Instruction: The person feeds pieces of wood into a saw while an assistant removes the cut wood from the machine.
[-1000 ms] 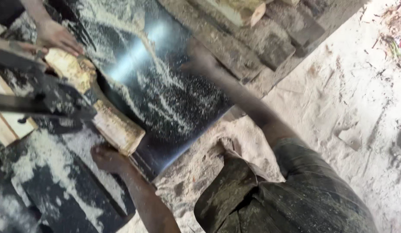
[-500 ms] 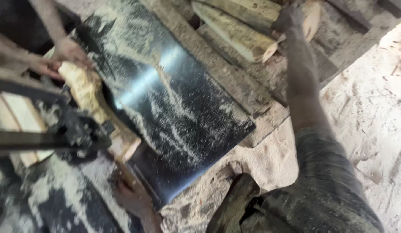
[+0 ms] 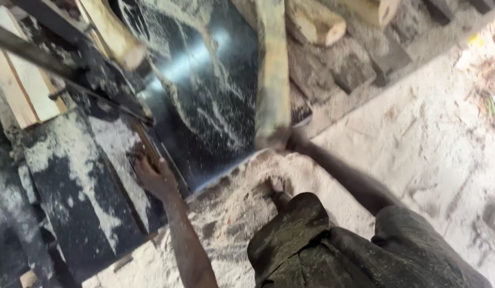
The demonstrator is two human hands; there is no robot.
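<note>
Loading step: right hand (image 3: pixel 282 140), blurred, clamped on the near end of a long wood billet (image 3: pixel 272 64) at 12 o'clock over the dusty black saw table (image 3: pixel 205 106), left hand (image 3: pixel 154 176) pressed on the table's edge at 9 o'clock; next likely squaring it down flat.

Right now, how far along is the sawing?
Done, it seems: pale sawn boards stacked at left, sawdust over the black table. In hand: the right hand grips a long timber by its end, blurred; the left hand rests at the table edge. Left: several logs piled beyond.
</note>
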